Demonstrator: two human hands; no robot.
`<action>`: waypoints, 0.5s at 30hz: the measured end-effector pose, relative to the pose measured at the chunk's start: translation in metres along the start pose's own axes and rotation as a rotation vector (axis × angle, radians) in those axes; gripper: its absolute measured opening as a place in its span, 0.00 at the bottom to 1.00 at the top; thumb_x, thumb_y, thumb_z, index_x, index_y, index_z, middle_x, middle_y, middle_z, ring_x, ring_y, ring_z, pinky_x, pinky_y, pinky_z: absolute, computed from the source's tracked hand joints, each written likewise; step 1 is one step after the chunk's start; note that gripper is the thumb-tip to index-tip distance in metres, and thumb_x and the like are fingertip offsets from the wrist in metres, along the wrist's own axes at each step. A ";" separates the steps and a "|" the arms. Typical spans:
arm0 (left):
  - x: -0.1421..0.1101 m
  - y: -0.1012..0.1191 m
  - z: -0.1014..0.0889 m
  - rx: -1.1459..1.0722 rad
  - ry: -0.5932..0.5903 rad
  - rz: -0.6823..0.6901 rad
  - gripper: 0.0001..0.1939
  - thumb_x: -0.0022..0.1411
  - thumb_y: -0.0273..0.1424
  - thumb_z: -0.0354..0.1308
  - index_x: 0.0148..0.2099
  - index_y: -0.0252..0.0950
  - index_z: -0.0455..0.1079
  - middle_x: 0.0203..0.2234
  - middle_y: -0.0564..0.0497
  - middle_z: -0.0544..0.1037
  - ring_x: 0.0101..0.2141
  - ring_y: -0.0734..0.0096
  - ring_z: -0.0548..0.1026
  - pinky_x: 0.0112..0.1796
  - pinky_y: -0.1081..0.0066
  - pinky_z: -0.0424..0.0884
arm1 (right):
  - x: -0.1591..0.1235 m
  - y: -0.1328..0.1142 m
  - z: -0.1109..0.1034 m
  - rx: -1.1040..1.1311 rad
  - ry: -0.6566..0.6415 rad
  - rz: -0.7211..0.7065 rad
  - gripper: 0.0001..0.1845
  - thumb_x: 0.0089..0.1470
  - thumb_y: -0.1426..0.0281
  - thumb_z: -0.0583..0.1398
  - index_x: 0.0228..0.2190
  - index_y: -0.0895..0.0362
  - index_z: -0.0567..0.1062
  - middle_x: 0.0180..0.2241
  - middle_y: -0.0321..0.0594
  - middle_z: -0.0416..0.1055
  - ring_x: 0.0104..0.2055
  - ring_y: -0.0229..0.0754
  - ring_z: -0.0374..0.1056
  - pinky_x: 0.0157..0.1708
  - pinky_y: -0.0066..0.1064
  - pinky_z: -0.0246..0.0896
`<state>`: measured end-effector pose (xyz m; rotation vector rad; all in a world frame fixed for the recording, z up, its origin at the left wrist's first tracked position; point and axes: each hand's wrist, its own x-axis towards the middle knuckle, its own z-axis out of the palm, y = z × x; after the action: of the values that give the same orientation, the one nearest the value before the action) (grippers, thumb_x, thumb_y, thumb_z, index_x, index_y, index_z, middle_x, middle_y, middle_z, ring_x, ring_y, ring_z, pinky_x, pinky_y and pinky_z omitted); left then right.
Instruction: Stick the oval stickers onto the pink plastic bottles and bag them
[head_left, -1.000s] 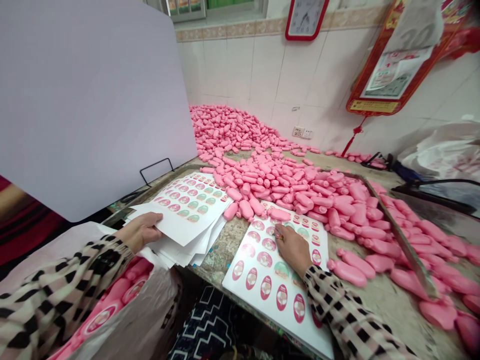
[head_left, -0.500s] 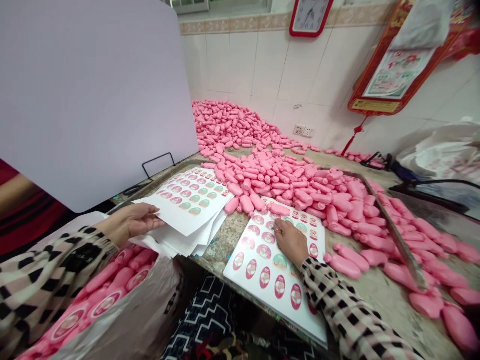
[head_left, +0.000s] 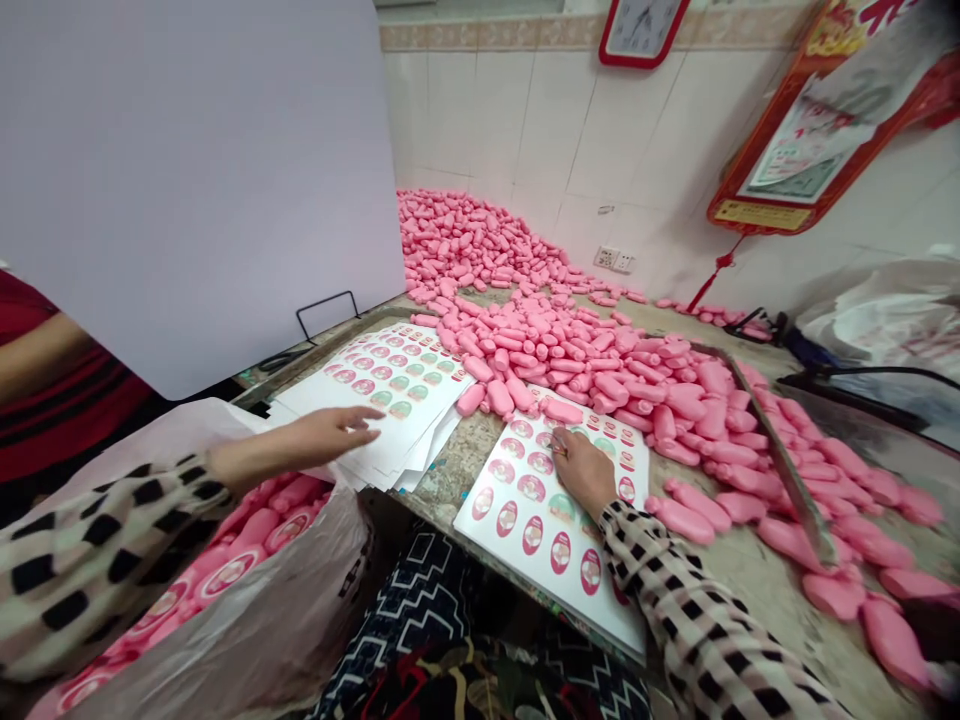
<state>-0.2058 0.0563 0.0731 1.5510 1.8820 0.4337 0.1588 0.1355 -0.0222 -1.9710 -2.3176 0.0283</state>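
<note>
My left hand (head_left: pixel 322 435) hovers over the near edge of the left stack of sticker sheets (head_left: pixel 337 395), fingers stretched out and holding nothing. My right hand (head_left: pixel 583 470) rests on the right stack of sticker sheets (head_left: pixel 495 530), thumb and fingers pinched together. What is in that pinch is too small to make out. Both stacks are white with pink oval and green labels. Small pink bottles (head_left: pixel 570 350) lie heaped just beyond the sheets. Below my left forearm, a plastic bag (head_left: pixel 277 610) holds pink bottles with oval labels on them.
A large pale panel (head_left: pixel 225 180) rises at the left, a wire stand (head_left: pixel 328 312) at its foot. A flat bar (head_left: pixel 780 460) crosses the bottles on the right. Behind the panel shows another person's arm (head_left: pixel 45 355). Plastic bags (head_left: pixel 892 310) lie at the far right.
My left hand has moved right and come away from the near-left corner of the left sheets, fingers now extended. My right hand stays pinched on the right stack. The view has shifted slightly.
</note>
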 end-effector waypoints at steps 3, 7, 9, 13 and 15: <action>0.010 0.000 0.018 0.416 -0.175 0.113 0.23 0.53 0.45 0.50 0.45 0.38 0.73 0.42 0.41 0.75 0.46 0.51 0.70 0.51 0.53 0.56 | 0.000 -0.001 -0.002 0.004 -0.021 0.012 0.21 0.61 0.62 0.42 0.53 0.48 0.61 0.45 0.41 0.67 0.43 0.42 0.66 0.36 0.30 0.53; 0.013 0.005 0.029 0.765 -0.292 0.201 0.25 0.56 0.43 0.46 0.51 0.40 0.69 0.41 0.37 0.76 0.44 0.46 0.71 0.49 0.41 0.50 | 0.001 -0.001 -0.002 0.017 -0.021 -0.002 0.20 0.61 0.62 0.42 0.52 0.48 0.61 0.45 0.41 0.67 0.42 0.42 0.66 0.36 0.30 0.54; 0.011 0.009 0.030 0.819 -0.325 0.207 0.28 0.55 0.43 0.47 0.55 0.38 0.66 0.42 0.34 0.75 0.45 0.44 0.71 0.50 0.41 0.49 | 0.001 -0.001 -0.002 0.020 -0.027 -0.009 0.20 0.61 0.62 0.42 0.52 0.48 0.61 0.45 0.41 0.66 0.42 0.42 0.66 0.36 0.31 0.54; 0.011 0.010 0.030 0.820 -0.351 0.201 0.32 0.52 0.46 0.49 0.58 0.37 0.63 0.46 0.33 0.72 0.48 0.42 0.68 0.51 0.42 0.47 | 0.004 0.002 -0.005 0.023 -0.039 -0.019 0.19 0.60 0.64 0.45 0.51 0.48 0.63 0.45 0.40 0.67 0.42 0.42 0.66 0.36 0.31 0.55; 0.012 0.009 0.030 0.789 -0.363 0.193 0.34 0.51 0.47 0.50 0.58 0.37 0.63 0.47 0.32 0.72 0.49 0.41 0.67 0.51 0.41 0.46 | 0.009 0.004 -0.010 0.020 -0.017 -0.012 0.19 0.59 0.66 0.47 0.51 0.48 0.62 0.47 0.39 0.65 0.44 0.42 0.65 0.38 0.30 0.56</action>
<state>-0.1803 0.0659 0.0533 2.1342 1.6933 -0.5604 0.1622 0.1447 -0.0120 -1.9546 -2.3305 0.0680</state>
